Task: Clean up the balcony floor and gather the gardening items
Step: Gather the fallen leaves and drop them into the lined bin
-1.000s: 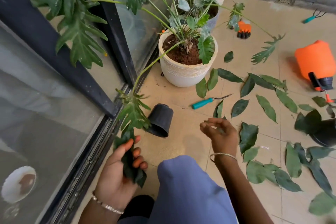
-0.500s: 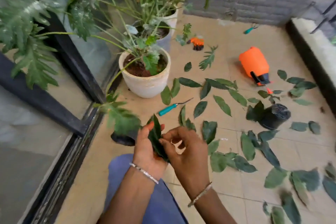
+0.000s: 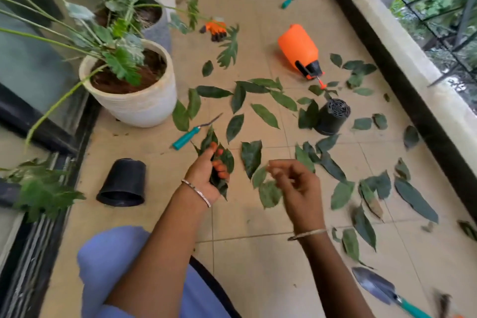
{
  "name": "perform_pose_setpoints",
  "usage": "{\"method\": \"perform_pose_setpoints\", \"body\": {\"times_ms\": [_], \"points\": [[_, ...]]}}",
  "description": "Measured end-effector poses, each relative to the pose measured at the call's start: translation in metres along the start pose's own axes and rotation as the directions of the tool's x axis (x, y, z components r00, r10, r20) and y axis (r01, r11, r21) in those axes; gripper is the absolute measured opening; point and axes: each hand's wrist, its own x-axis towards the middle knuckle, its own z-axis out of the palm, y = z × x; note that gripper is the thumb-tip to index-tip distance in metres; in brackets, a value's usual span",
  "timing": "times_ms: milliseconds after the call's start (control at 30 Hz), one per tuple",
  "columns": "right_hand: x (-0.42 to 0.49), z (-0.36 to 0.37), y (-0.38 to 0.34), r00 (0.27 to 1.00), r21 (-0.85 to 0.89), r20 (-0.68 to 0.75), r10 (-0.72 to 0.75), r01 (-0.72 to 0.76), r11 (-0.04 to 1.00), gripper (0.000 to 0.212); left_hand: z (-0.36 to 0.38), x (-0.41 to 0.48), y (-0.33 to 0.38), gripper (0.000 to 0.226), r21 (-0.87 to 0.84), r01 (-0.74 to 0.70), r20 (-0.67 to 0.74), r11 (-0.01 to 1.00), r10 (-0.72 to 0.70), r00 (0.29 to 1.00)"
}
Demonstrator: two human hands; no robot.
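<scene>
My left hand (image 3: 206, 173) grips a bunch of dark green leaves (image 3: 224, 160) above the tiled floor. To its right my right hand (image 3: 296, 186) hovers with loosely curled fingers and holds nothing; it is blurred. Several loose leaves (image 3: 265, 115) lie scattered over the tiles in front and to the right. A teal-handled weeder (image 3: 186, 138) lies just beyond my left hand. Two black plastic pots lie on their sides, one at the left (image 3: 122, 183) and one at the right (image 3: 331, 116). A trowel (image 3: 379, 288) lies at the lower right.
A white planter (image 3: 144, 108) with a leafy plant stands at the left by the glass door, with more pots behind it. An orange sprayer (image 3: 299, 50), orange gloves (image 3: 215, 29) and a small teal rake (image 3: 289, 0) lie farther off. A low ledge (image 3: 402, 59) with railing bounds the right.
My right hand has left the leaf bunch and moved right, now holding nothing. My left hand has lifted the bunch forward. The view has swung right.
</scene>
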Motion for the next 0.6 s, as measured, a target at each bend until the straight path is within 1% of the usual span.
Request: {"method": "perform_pose_setpoints", "body": {"times_ms": [33,67,100,133,167,200,233,300,333,400,433,500,567,600], "points": [[0.005,-0.009,0.022,0.991,-0.004,-0.089,0.102,-0.103,0.995,0.015,-0.002,0.005,0.0,0.034,0.005,-0.008,-0.006,1.0,0.008,1.0],[0.01,-0.015,0.049,0.966,-0.036,-0.161,0.2,-0.208,0.977,0.015,-0.002,0.006,0.001,0.035,0.013,-0.012,-0.003,1.0,0.012,1.0],[0.012,-0.02,0.076,0.935,-0.103,-0.214,0.282,-0.308,0.946,0.014,-0.001,0.006,0.001,0.036,0.02,-0.015,-0.001,1.0,0.015,1.0],[0.013,-0.022,0.104,0.904,-0.18,-0.238,0.356,-0.402,0.898,0.012,0.001,0.006,0.0,0.037,0.025,-0.018,0.003,1.0,0.018,1.0],[0.013,-0.021,0.127,0.874,-0.248,-0.233,0.427,-0.478,0.843,0.01,0.003,0.005,0.0,0.038,0.029,-0.022,0.01,0.999,0.022,1.0],[0.013,-0.016,0.144,0.854,-0.303,-0.195,0.482,-0.52,0.799,0.012,0.005,0.004,0.0,0.039,0.025,-0.022,0.023,0.999,0.022,0.999],[0.013,-0.009,0.159,0.851,-0.352,-0.141,0.506,-0.521,0.778,0.016,0.008,0.003,-0.001,0.039,0.017,-0.019,0.042,1.0,0.019,0.999],[0.014,0.008,0.177,0.853,-0.409,-0.028,0.52,-0.485,0.773,0.023,0.015,-0.002,-0.001,0.039,-0.016,-0.009,0.091,1.0,0.01,0.996],[0.016,0.015,0.186,0.844,-0.447,0.012,0.536,-0.475,0.758,0.026,0.018,-0.004,-0.002,0.039,-0.033,-0.009,0.109,0.999,0.012,0.994],[0.018,0.026,0.199,0.819,-0.543,0.019,0.574,-0.474,0.693,0.031,0.021,-0.007,-0.003,0.038,-0.056,-0.016,0.126,0.998,0.023,0.992],[0.019,0.029,0.2,0.807,-0.55,0.003,0.59,-0.491,0.675,0.031,0.022,-0.007,-0.004,0.038,-0.057,-0.025,0.13,0.998,0.032,0.991],[0.019,0.031,0.194,0.797,-0.438,-0.031,0.603,-0.553,0.709,0.027,0.022,-0.006,-0.004,0.039,-0.047,-0.047,0.131,0.998,0.052,0.99],[0.019,0.027,0.178,0.793,-0.304,-0.127,0.596,-0.603,0.738,0.02,0.022,-0.005,-0.004,0.038,-0.023,-0.059,0.114,0.998,0.061,0.992],[0.019,0.023,0.169,0.8,-0.242,-0.186,0.57,-0.599,0.763,0.016,0.022,-0.004,-0.004,0.038,-0.013,-0.058,0.101,0.998,0.059,0.993]]}}
